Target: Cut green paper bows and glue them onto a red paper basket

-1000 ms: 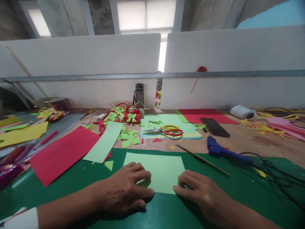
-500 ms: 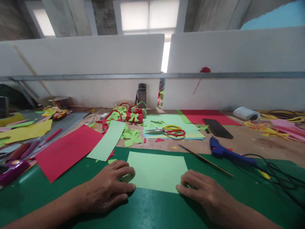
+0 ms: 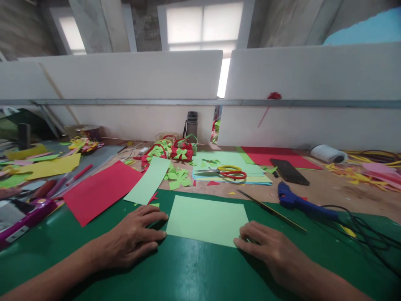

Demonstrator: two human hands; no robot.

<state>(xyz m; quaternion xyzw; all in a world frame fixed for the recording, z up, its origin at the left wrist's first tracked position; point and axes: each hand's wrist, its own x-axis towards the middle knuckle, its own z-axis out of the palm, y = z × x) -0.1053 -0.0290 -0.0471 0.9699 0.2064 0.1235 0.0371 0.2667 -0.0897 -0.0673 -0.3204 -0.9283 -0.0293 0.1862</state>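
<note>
A light green paper sheet [image 3: 206,219] lies flat on the green cutting mat [image 3: 175,271] in front of me. My left hand [image 3: 134,236] rests on the mat with its fingers apart, the tips just at the sheet's left edge. At the sheet's lower right corner, my right hand [image 3: 266,251] has its thumb and curled fingers closed on the paper. Beyond the left hand lie a narrower pale green strip [image 3: 148,182] and a red paper sheet [image 3: 102,190], partly overlapping.
Scissors [image 3: 230,172] lie on stacked paper behind the mat. To the right are a metal ruler [image 3: 271,211], a blue glue gun [image 3: 300,202] with a black cord, and a phone [image 3: 290,171]. Small red paper baskets [image 3: 181,152] and a bottle [image 3: 192,125] stand at the back.
My left hand has slid left, off the sheet's surface to its edge. The right hand remains at the corner. The whole view has shifted slightly.
</note>
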